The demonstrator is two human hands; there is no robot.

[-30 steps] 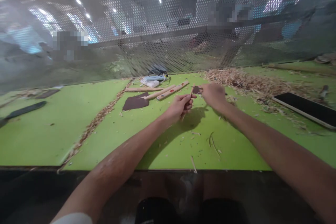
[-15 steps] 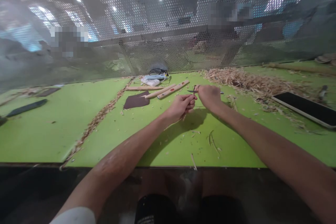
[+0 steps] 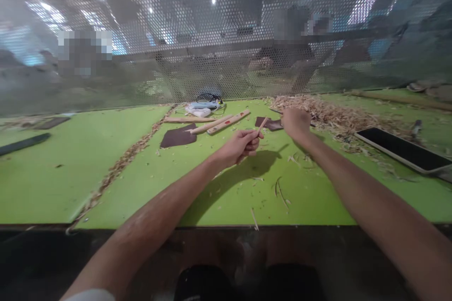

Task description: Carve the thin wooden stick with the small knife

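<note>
Landmark: shavings heap (image 3: 335, 114), at the far right part of the green table (image 3: 106, 174).
Left hand (image 3: 242, 145): left of the heap and nearer the table's front edge; clenched round the lower end of the thin stick (image 3: 262, 125), raised just above the tabletop.
Thin stick: pinched in the left fingers, tilted up and away toward the heap, tip free and close to the small dark sheet (image 3: 268, 123).
Right hand (image 3: 295, 122): at the heap's left edge, fingers curled downward; a thin dark object pokes out on both sides, too small to tell whether it is gripped.
Small dark sheet: flat on the table, just left of the heap, touching or just beside the right hand.
Two pale wooden batons (image 3: 226, 123): further left of the heap, lying slanted side by side.
Large dark sheet (image 3: 178, 136): well left of the heap, beside the batons' near ends.
White and blue bundle (image 3: 201, 108): well left of the heap, by the perforated screen (image 3: 226, 47).
Phone (image 3: 402, 149): right of the heap and nearer the front, screen dark.
</note>
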